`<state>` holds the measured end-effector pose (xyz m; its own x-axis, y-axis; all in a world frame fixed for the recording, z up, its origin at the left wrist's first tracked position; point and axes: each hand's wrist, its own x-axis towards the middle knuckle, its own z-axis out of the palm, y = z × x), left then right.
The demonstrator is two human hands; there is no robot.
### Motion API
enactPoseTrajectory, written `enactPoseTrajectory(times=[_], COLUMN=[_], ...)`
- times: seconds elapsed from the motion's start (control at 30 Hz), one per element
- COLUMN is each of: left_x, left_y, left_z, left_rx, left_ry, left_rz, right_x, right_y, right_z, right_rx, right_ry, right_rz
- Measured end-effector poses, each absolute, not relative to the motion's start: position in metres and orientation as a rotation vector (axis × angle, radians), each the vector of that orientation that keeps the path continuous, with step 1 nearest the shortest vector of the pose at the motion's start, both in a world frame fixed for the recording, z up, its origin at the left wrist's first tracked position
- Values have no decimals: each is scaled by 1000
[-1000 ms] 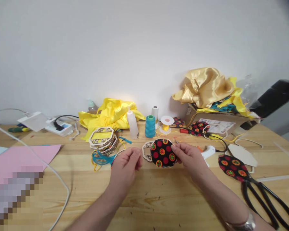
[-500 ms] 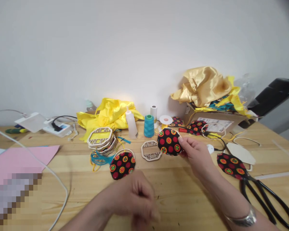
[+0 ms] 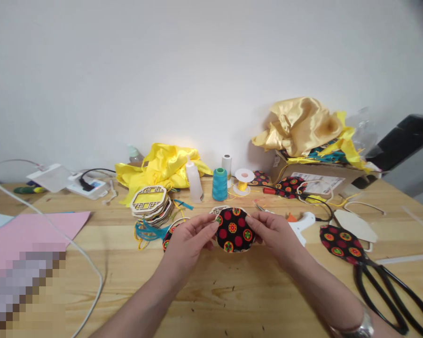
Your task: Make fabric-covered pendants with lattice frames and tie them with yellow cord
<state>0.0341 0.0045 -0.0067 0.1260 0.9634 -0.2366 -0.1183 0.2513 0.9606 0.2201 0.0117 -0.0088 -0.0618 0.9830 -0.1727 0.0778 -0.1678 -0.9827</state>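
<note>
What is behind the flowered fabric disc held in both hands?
A wooden lattice frame shows past the upper left edge of the flowered fabric disc. The disc and left hand cover the rest, so anything else there cannot be seen.

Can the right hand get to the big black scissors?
Probably yes, if it lets go of the flowery disc. The black scissor handles lie beside the right arm, with nothing over them; the right hand is just busy.
</note>
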Motion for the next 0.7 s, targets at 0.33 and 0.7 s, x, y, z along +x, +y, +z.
enactPoseTrajectory(times=[0.33, 0.7], left_x=[29, 30], left_y=[0, -9], left_z=[-7, -5], left_rx=[1855, 2086], left_ry=[1280, 1349], left_rz=[1393, 1571], right_x=[229, 231], right_y=[10, 7], right_z=[-12, -5], right_rx=[-1293, -1041], right_ry=[-1604, -1764], right_rz=[745, 410])
